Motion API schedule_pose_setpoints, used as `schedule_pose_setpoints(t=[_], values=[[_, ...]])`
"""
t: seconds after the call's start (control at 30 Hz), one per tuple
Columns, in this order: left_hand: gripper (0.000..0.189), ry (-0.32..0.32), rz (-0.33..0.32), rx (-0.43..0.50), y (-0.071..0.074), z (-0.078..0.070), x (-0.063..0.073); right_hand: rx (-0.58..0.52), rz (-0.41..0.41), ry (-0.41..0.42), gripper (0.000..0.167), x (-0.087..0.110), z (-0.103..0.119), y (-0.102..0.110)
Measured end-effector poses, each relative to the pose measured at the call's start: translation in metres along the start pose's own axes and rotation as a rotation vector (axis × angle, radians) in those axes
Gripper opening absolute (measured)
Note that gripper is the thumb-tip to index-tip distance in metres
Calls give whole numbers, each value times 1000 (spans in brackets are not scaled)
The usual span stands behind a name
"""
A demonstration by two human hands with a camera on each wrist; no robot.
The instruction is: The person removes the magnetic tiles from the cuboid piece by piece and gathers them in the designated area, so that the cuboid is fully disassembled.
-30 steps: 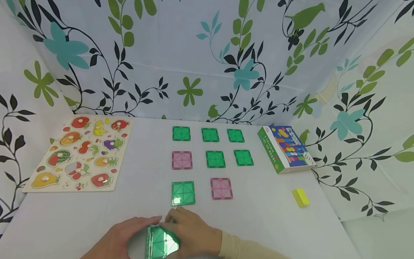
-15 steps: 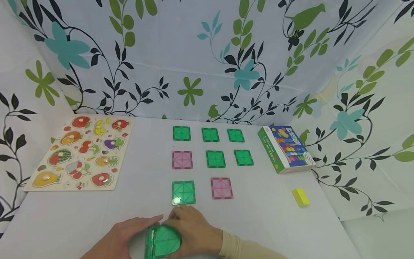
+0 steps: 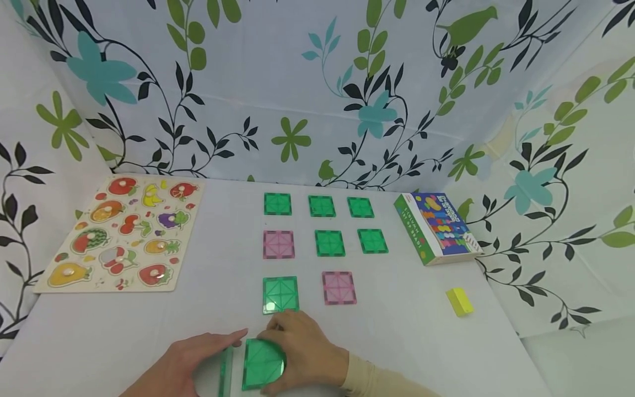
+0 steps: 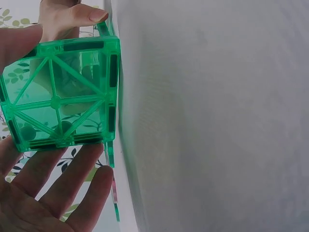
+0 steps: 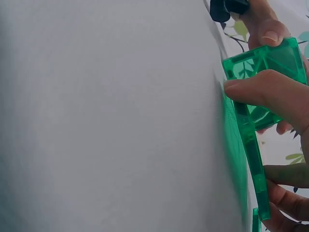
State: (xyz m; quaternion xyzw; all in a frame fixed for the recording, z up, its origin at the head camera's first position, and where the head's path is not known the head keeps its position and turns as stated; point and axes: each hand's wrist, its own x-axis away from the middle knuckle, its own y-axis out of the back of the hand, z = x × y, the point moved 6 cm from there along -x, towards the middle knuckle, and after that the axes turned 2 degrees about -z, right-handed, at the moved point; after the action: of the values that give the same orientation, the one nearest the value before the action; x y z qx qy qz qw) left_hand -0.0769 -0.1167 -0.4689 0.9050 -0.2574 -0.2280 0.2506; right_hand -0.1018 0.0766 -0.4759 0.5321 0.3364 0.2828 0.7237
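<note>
My left hand (image 3: 186, 361) holds a see-through green square magnetic tile (image 3: 225, 372) on edge at the table's near side. In the left wrist view that tile (image 4: 55, 101) sits between thumb and fingers. Just right of it, my right hand (image 3: 307, 353) grips a second green magnetic tile (image 3: 260, 364) by its edges, tilted close to the cloth, as the right wrist view shows with this tile (image 5: 253, 159) edge-on. A gap separates the two tiles. Beyond the right fingers lies a flat green tile (image 3: 280, 295), with a pink tile (image 3: 339, 288) to its right.
Farther back lie two rows of tiles: green ones (image 3: 278, 204) and a pink one (image 3: 278, 244). A fruit puzzle board (image 3: 149, 242) lies at the left. On the right are a colourful box (image 3: 439, 229) and a yellow block (image 3: 460, 302). Patterned cloth (image 3: 317, 110) hangs behind.
The right hand has drawn its green tile a little rightward, away from the tile in the left hand, so a gap shows between them. The left hand has stayed nearly still.
</note>
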Motion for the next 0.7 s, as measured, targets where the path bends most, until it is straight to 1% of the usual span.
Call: schedule_pose_setpoints(t=[0.1, 0.17, 0.23, 0.33, 0.37, 0.43, 0.5, 0.6, 0.7], values=[[99, -28, -4, -4, 1, 0, 0, 0, -23, 19, 78, 0, 0, 3], [99, -22, -10, -7, 1, 0, 0, -14, -20, 23, 77, 0, -2, 4], [99, -48, -10, -13, 2, 0, 0, -56, 6, 4, 75, 0, -6, 8], [99, -56, -3, -25, 2, 1, 0, -144, 43, -56, 74, 2, -22, 22], [99, -62, 0, -31, 2, 1, 0, -179, 46, -82, 73, 4, -30, 28], [99, -43, 5, -33, 1, 3, 1, -232, 32, -134, 73, 10, -49, 44], [99, -17, 12, -33, 0, 6, 2, -249, 3, -181, 73, 19, -73, 61], [101, 7, 10, -34, 0, 6, 3, -221, -41, -260, 73, 39, -112, 85], [102, 26, 10, -28, 1, 5, 3, -175, -39, -366, 73, 62, -150, 101]])
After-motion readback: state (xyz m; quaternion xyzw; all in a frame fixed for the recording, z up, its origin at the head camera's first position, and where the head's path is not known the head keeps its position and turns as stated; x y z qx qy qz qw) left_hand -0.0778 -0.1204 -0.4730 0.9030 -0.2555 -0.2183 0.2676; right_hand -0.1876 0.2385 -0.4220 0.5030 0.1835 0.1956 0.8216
